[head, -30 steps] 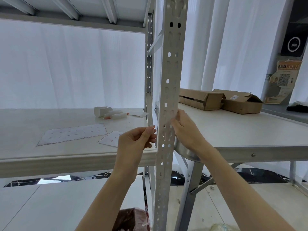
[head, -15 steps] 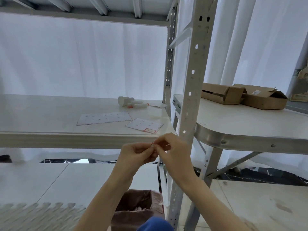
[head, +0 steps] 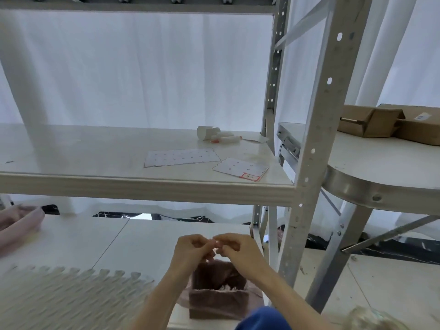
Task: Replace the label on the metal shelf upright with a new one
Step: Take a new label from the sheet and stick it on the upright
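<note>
The left hand (head: pixel 194 250) and the right hand (head: pixel 235 250) are low down, close together, with their fingertips touching in front of the person. The fingers of both hands are curled in and pinched, as if they hold something tiny between them, but the picture is too blurry to tell what it is. The hands are right above a small brown bin (head: pixel 217 291) lined with a bag. The metal shelf upright (head: pixel 316 148) stands to the right of the hands, apart from them, and neither hand touches it. It is a gray post with many small holes, and no label can be made out on it. Up on the shelf board (head: pixel 95 184), to the left of the upright, lie two label sheets. The smaller sheet (head: pixel 240 168) is nearer the upright and has one red-edged label (head: pixel 249 176) left on its corner. The bigger sheet (head: pixel 181 157) lies farther left. Behind them sits a white roll (head: pixel 206 132) with some white tubes (head: pixel 226 138). To the right of the upright is a table (head: pixel 381 163) with cardboard boxes (head: pixel 390 123).
</note>
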